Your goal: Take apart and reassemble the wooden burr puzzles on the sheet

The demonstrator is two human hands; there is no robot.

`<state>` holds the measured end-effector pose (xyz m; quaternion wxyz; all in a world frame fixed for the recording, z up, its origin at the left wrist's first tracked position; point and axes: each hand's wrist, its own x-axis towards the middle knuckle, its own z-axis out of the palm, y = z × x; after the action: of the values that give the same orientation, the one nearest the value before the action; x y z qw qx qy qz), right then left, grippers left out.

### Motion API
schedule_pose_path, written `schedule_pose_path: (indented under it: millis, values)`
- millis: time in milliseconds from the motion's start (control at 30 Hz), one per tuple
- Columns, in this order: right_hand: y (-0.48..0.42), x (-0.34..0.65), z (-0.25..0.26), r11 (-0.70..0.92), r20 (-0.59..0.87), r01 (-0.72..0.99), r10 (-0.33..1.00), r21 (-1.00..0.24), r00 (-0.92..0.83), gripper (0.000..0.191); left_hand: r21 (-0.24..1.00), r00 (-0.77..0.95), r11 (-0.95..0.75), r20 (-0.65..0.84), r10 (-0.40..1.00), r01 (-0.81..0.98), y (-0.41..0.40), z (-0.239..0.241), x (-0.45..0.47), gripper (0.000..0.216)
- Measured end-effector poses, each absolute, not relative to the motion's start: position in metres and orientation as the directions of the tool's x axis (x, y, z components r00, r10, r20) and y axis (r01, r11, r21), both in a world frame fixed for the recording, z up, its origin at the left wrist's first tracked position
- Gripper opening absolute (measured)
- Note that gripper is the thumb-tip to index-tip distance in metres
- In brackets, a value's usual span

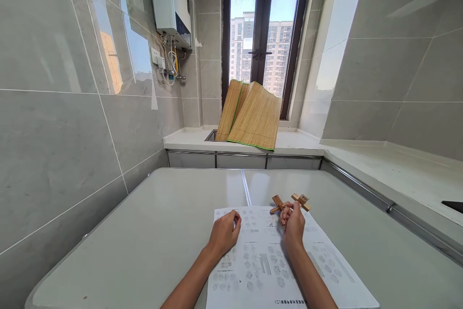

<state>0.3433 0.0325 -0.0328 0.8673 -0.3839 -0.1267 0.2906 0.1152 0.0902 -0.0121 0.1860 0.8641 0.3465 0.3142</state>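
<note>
Grasping wooden pieces [301, 198] at the sheet's [261, 244] far right edge, the right hand [293, 223] presumably keeps print visible; the left hand [224, 231], fingers relaxed and empty, likely steadies the sheet's left side.

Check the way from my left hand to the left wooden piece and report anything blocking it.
Nothing visible stands between your left hand and the left wooden piece; only the printed paper lies flat below.
</note>
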Motion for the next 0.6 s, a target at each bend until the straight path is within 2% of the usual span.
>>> schedule_pose_path:
  millis: [100,167,300,367,467,600]
  values:
    - [0.028,0.332,-0.022,0.485,0.080,-0.318,0.637,-0.815,0.767,0.038,0.605,0.537,-0.656,0.403,0.741,0.452,0.091,-0.013,0.117,0.022]
    - [0.026,0.323,-0.017,0.422,0.150,-0.253,0.718,-0.871,0.680,0.041,0.695,0.515,-0.602,0.375,0.770,0.393,0.092,-0.012,0.120,0.026]
    - [0.026,0.305,-0.013,0.258,0.185,-0.195,0.926,-0.946,0.330,0.049,0.888,0.490,-0.417,0.281,0.825,0.193,0.094,-0.007,0.125,0.039]
    - [0.025,0.295,-0.015,0.190,0.163,-0.164,0.973,-0.968,0.164,0.050,0.946,0.528,-0.317,0.240,0.814,0.059,0.094,-0.003,0.125,0.047]
    - [0.023,0.285,-0.017,0.144,0.142,-0.114,0.989,-0.983,0.025,0.049,0.978,0.638,-0.191,0.201,0.743,-0.086,0.093,0.002,0.123,0.058]
    - [0.019,0.280,-0.015,0.106,0.112,-0.076,0.989,-0.992,-0.092,0.049,0.975,0.715,-0.166,0.223,0.662,-0.150,0.088,0.008,0.121,0.053]
